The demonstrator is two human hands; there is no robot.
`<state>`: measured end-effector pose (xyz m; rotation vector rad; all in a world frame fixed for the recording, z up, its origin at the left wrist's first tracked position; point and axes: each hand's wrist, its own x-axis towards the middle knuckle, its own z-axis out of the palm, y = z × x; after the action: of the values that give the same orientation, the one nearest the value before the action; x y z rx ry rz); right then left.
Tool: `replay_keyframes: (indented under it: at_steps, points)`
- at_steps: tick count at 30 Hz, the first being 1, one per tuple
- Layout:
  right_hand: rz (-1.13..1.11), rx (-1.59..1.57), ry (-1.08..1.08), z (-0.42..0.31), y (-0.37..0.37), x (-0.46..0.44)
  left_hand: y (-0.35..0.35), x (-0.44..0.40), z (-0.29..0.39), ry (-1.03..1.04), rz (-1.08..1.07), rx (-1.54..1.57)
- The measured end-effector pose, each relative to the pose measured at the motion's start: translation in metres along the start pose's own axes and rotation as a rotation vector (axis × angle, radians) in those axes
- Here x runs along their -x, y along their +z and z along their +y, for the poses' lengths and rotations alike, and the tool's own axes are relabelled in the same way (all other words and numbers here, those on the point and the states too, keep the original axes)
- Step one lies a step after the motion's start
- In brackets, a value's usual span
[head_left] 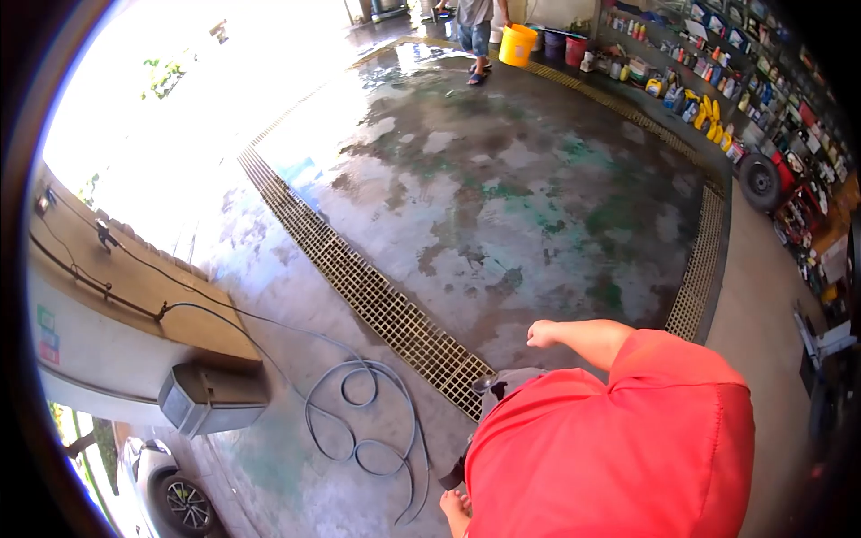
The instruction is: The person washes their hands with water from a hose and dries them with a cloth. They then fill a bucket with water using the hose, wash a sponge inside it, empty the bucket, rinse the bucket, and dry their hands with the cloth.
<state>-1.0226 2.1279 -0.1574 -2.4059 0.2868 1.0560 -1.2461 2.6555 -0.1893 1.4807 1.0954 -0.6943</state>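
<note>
My right hand (pixel 542 334) is held out past my red shirt (pixel 610 439), over the wet floor. Its fingers are curled closed, and nothing shows in them. Low in the view, my left hand (pixel 456 504) hangs beside the shirt's hem, partly cut off by the shirt. Those fingers look curled in too, with no object visible. Grey trousers (pixel 513 387) and a dark shoe (pixel 456 471) show past my shirt. A loosely coiled hose (pixel 417 421) lies on the floor nearest my left hand.
Metal drain grates (pixel 386 309) border the wet floor (pixel 502 206). At the back, a person (pixel 475 31) stands by a yellow bucket (pixel 517 45). Shelves of bottles (pixel 708 63) and a tyre (pixel 760 182) are at the right. A grey box (pixel 211 399) and a car (pixel 161 484) are at left.
</note>
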Motion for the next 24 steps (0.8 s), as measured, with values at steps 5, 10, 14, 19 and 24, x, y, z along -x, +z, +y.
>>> replay_keyframes:
  at_steps: [5,10,14,19,24]
  points:
    - [-0.006,-0.038,0.114,0.038,0.002,0.033,0.016,-0.044,0.0,-0.062,-0.097,-0.05]
    - [-0.05,0.01,0.201,0.082,0.013,0.04,0.038,-0.039,0.026,-0.089,-0.075,-0.024]
    - [-0.103,0.085,0.247,0.085,0.02,0.013,0.036,-0.009,0.049,0.194,-0.035,-0.063]
    - [-0.025,0.118,0.037,0.034,0.005,0.002,0.019,0.012,0.048,0.058,-0.027,-0.013]
    - [0.025,-0.054,-0.096,0.005,0.012,-0.025,0.012,0.023,0.048,0.005,0.036,-0.017]
